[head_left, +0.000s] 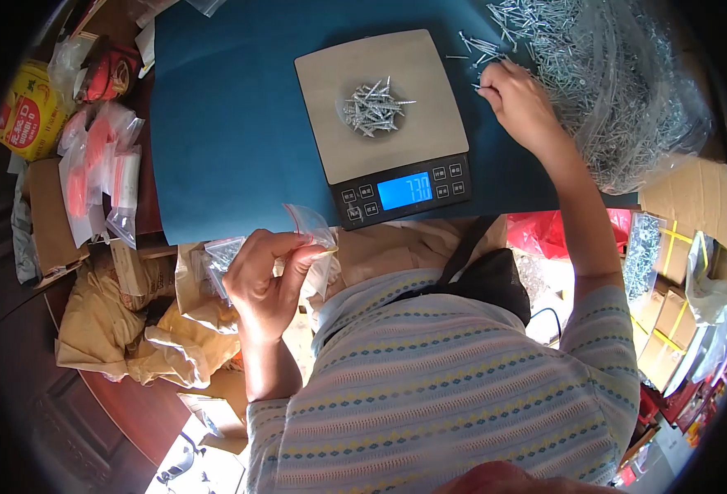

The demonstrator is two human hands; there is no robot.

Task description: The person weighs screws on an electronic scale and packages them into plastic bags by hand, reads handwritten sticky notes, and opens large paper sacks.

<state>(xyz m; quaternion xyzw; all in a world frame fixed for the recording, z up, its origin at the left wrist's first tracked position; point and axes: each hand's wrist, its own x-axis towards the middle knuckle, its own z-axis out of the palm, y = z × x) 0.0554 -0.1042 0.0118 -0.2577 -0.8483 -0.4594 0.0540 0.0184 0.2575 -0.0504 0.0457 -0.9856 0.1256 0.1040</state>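
A pile of silver screws [376, 108] rests in a small round dish on the plate of a digital scale [322, 140]. The scale's lit blue display reads about 73.0. My left hand [269, 276], below the scale's left corner, pinches a small clear zip bag [307, 222] with a red edge strip. My right hand [515, 99] is right of the scale, fingers closed, with a screw tip showing at the fingertips. Loose screws [483, 48] lie just above it, beside a large clear plastic bag full of screws [627, 99].
The scale stands on a dark teal table surface [223, 123]. At the left are a yellow package [27, 111] and clear bags with red strips [100, 156]. Brown paper [166, 346] lies below left. Cardboard boxes [684, 198] and a red plastic bag [544, 230] are at the right.
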